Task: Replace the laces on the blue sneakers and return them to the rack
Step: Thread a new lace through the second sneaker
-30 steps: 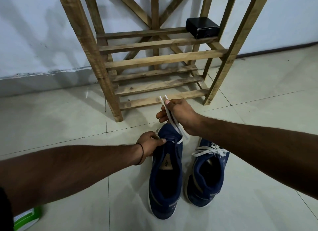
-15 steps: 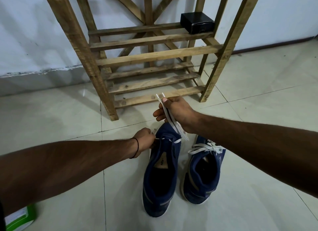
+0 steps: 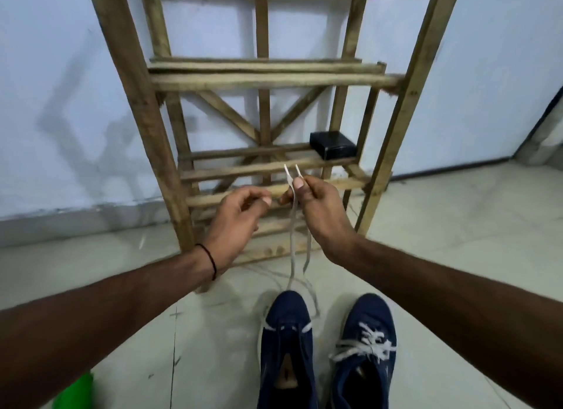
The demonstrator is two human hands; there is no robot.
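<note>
Right hand [image 3: 320, 207] is pinching both ends of a flat white lace [image 3: 292, 241] between thumb and forefinger, with the other fingers curled in. The two stiff pale tips are sticking up above the thumbnail, splayed in a narrow V. From the pinch two thin, ribbon-like strands are hanging down to the toe end of the part-laced sneaker [image 3: 286, 341], where the lace is crossing only the foremost eyelets. Its open throat is showing dark, with a tan patch inside.

Left hand [image 3: 240, 223] is hovering just beside the right, level with it, fingers curled and thumb reaching toward the strands. Blur there; cannot tell whether it is pinching anything. A thin black band [image 3: 212, 261] is circling that wrist.

Both sneakers are sitting side by side on the floor [image 3: 457, 256], toes toward the rack [image 3: 143, 119]. Uppers are navy and matte. The laced sneaker [image 3: 370, 326] is wearing a frayed, fuzzy white lace in a loose criss-cross tangle.

Rack is rough unfinished timber with square posts, slatted shelves and diagonal bracing behind, standing against a pale smooth wall [image 3: 61, 73]. A small black rectangular box [image 3: 333, 145] is sitting at one shelf's right-hand end. Floor is glossy pale tile with thin dark grout lines. A blurred bright green object [image 3: 76, 390] is showing at the lower left edge.
</note>
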